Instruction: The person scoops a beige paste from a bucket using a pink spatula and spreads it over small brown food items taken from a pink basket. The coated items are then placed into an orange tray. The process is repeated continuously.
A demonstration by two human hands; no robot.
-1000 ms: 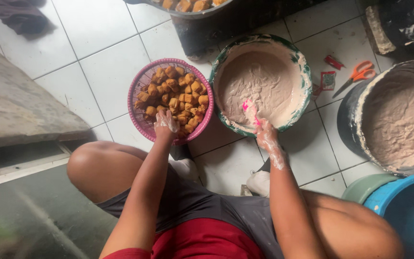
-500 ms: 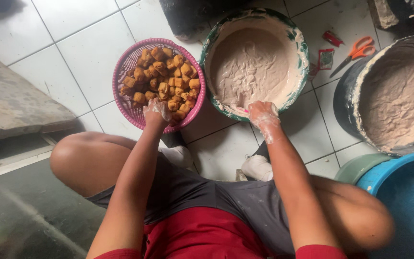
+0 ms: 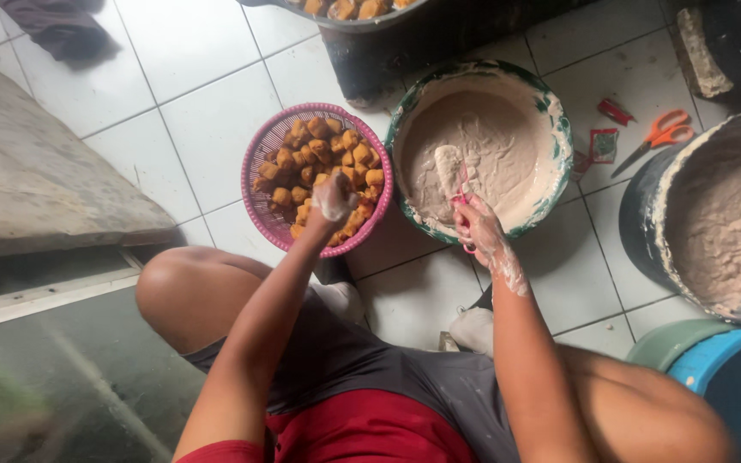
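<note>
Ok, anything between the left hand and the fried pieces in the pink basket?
Nothing visible. The left hand is right over the basket, on top of the fried pieces, with no lid or object between them.

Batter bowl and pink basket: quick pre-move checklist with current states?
1. Left hand over the pink basket of fried pieces: ok.
2. Left hand has a piece in its grip: cannot tell, fingers are coated in batter.
3. Right hand holds the pink spoon: ok.
4. Spoon tip is in the batter bowl: ok, loaded with paste.
5. Basket and bowl upright on the tiled floor: ok.
6. Scissors lie apart from both hands: ok.
</note>
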